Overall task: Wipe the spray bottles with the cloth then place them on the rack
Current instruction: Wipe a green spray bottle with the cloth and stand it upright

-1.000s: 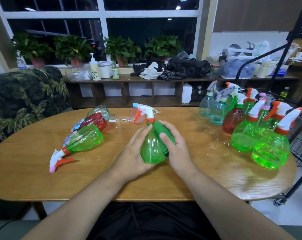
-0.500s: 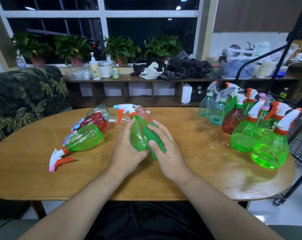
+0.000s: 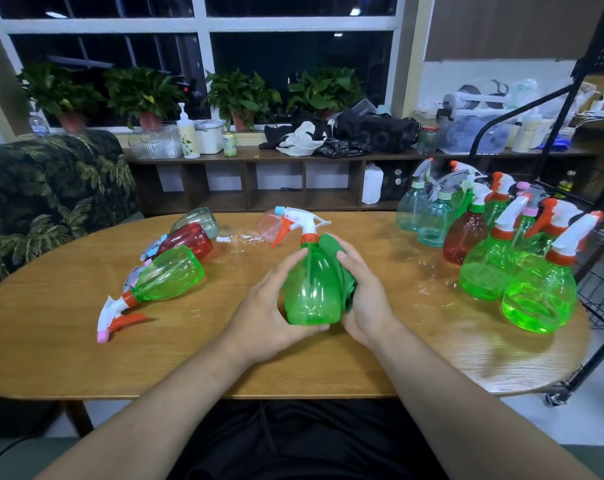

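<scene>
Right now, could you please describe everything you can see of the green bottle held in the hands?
The green bottle is see-through plastic with a rounded body, orange collar, white spray head, orange trigger and blue nozzle pointing left. It is upright over the table. The left hand grips its side; the right hand presses a green cloth against it.

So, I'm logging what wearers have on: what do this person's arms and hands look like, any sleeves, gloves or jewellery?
The left forearm and right forearm are bare, no sleeves in view. The left hand and right hand wear no gloves; no rings, watch or wristband show. Black clothing covers the lap.
</scene>
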Motion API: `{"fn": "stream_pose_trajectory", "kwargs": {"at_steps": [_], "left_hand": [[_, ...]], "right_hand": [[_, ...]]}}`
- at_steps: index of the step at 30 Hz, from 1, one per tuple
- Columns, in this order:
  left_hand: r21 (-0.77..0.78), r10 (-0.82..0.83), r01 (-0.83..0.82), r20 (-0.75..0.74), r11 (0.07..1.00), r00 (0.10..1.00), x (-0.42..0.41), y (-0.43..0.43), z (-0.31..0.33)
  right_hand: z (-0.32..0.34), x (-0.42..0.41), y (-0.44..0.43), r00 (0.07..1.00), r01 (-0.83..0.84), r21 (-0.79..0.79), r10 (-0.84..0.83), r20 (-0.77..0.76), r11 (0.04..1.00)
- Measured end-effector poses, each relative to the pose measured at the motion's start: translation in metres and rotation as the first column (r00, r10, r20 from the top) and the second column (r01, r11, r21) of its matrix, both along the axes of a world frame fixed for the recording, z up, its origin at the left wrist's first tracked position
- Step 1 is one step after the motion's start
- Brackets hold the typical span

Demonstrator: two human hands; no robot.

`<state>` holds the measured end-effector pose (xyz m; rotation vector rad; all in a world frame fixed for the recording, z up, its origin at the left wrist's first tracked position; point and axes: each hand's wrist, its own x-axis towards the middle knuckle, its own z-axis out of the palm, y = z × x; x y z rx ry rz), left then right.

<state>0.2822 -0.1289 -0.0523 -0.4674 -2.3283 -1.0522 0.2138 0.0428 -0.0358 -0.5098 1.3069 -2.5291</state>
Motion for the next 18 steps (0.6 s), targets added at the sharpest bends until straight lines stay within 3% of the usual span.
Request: {"fn": "stream_pose_trajectory", "kwargs": {"at_steps": [5,10,14,18], "left_hand": [[-0.009,0.010,-0.010,0.049,1.000,0.999,-0.0012,-0.0028,0.0000],[-0.009,-0.017,0.018,0.099,1.000,0.995,-0.0041,-0.0033,-0.0036],[-0.022,-0.024,0.025,0.065,0.999,0.998,-0.0041,-0.0029,-0.0027],[-0.010,0.010,-0.010,0.035,1.000,0.999,-0.0037,-0.0022,-0.0022]], "right_hand": [[0.0003,-0.0029,0.0009,0.994,-0.064,-0.059,0.069,0.085,0.996],[-0.0051,-0.0076,-0.0002,0.999,-0.026,0.029,0.025,0.033,0.999],[-0.0080,-0.0083,-0.0027,0.999,0.006,0.087,-0.002,-0.048,0.996],[-0.0075,-0.0069,-0.0045,0.999,-0.015,0.079,0.017,-0.035,0.997]]}}
